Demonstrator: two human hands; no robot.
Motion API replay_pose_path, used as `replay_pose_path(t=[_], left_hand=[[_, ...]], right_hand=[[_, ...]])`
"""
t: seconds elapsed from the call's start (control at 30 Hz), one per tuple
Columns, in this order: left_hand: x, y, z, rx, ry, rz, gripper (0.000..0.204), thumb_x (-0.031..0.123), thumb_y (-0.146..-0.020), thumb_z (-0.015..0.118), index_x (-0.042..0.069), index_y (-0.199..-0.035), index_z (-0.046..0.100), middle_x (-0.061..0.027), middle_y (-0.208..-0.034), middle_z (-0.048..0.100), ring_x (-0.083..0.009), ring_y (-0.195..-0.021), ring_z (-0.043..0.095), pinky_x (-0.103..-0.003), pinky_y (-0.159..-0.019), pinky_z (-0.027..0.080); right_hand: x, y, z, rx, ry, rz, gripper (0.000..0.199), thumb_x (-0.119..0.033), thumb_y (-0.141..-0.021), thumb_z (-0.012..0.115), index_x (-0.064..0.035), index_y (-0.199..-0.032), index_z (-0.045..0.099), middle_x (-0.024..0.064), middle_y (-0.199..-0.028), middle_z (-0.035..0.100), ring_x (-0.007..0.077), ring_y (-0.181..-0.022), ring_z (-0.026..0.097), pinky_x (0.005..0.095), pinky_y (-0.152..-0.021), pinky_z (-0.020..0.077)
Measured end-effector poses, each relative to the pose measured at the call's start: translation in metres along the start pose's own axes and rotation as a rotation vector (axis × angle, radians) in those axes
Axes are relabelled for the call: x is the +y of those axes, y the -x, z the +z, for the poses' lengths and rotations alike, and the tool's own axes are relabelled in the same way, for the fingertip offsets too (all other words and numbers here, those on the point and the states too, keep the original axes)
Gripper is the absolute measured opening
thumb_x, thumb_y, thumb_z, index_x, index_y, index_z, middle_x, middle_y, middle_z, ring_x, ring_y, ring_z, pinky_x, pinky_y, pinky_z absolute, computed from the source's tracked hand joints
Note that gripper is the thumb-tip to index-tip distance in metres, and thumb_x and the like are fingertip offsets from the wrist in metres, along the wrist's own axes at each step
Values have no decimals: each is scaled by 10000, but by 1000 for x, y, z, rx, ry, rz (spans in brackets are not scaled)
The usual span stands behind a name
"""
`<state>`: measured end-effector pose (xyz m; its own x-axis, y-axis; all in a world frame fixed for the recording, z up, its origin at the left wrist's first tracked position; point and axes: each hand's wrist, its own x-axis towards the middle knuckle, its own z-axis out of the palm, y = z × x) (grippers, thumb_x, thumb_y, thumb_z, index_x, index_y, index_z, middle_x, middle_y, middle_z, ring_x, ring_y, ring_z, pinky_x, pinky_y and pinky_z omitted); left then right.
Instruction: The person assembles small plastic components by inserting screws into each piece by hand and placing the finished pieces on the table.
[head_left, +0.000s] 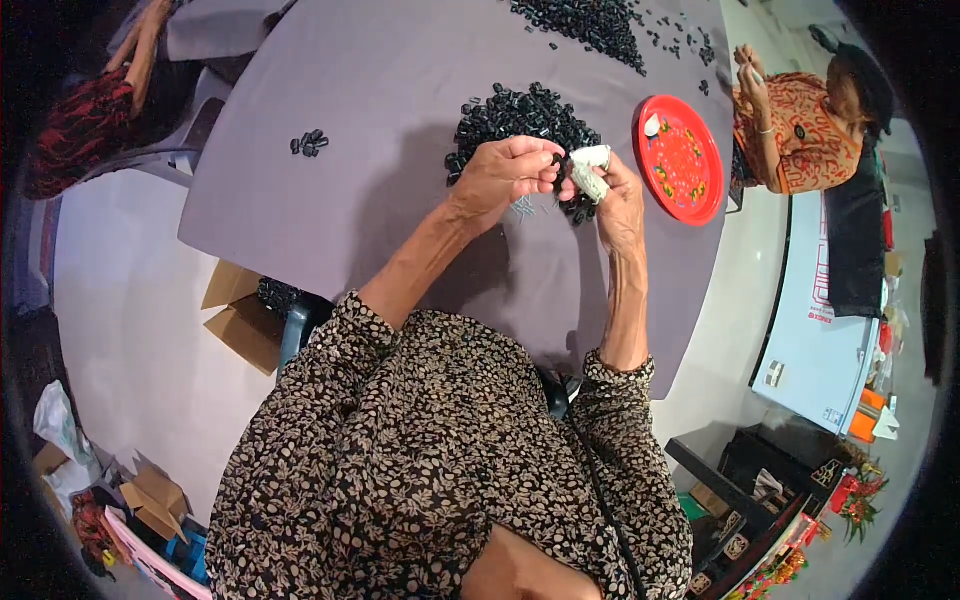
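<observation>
Both my hands meet over the table, in front of a heap of small black plastic pieces [525, 112]. My left hand [495, 180] is closed, its thumb and fingertips pinching a small black piece [561, 163]. From the other side my right hand [622, 205] closes on the same piece. White wrapping [590, 188] covers the thumb and a finger of that hand and partly hides its grip. Just below my fingers, several thin metal pins [523, 207] lie on the grey tablecloth [330, 80].
Right of the heap is a red oval tray [648, 160] with a small white item [653, 125] in it. A small black cluster [310, 144] lies left, another heap [590, 28] far back. People sit at both sides. A cardboard box [245, 335] stands below the table's left edge.
</observation>
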<state>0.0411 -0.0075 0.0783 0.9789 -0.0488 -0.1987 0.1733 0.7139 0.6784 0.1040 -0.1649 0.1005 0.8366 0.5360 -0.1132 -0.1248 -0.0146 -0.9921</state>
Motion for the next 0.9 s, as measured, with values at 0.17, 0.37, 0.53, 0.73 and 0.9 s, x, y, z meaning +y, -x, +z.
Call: replay_pose_path(t=[0.17,0.37,0.53,0.73,0.9], left_hand=[[5,3,3,29,-85,42,203,126,-841,548,10,-1004,580,-33,-839,574,-109,-771,540,-247,-722,467],[10,6,4,11,-106,94,207,126,-834,553,6,-1001,582,-33,-834,575,-104,-762,543,-240,-718,470],[13,8,12,34,-134,83,200,129,-831,557,4,-983,592,-42,-844,590,-103,-757,555,-238,-714,471],[19,11,21,24,-175,187,182,106,-826,551,-5,-960,604,-54,-844,609,-107,-748,579,-231,-689,484],[24,15,27,41,-204,211,176,95,-825,545,-8,-955,606,-48,-840,609,-101,-749,579,-226,-683,483]], right_hand=[[-6,1,3,-13,42,-3,155,-69,-796,571,-1,-936,571,56,-754,604,126,-634,586,250,-615,494],[-19,2,5,2,133,-54,144,-36,-792,571,1,-931,570,43,-765,597,117,-660,574,233,-626,467],[-25,2,0,-6,267,-141,137,-28,-791,565,-6,-926,568,30,-762,588,99,-665,557,223,-624,444],[-43,4,-1,-6,601,-334,171,27,-743,534,11,-910,567,39,-777,594,101,-708,550,222,-645,436],[-60,9,10,27,765,-488,236,53,-679,550,6,-908,580,59,-761,602,132,-694,565,245,-627,445]])
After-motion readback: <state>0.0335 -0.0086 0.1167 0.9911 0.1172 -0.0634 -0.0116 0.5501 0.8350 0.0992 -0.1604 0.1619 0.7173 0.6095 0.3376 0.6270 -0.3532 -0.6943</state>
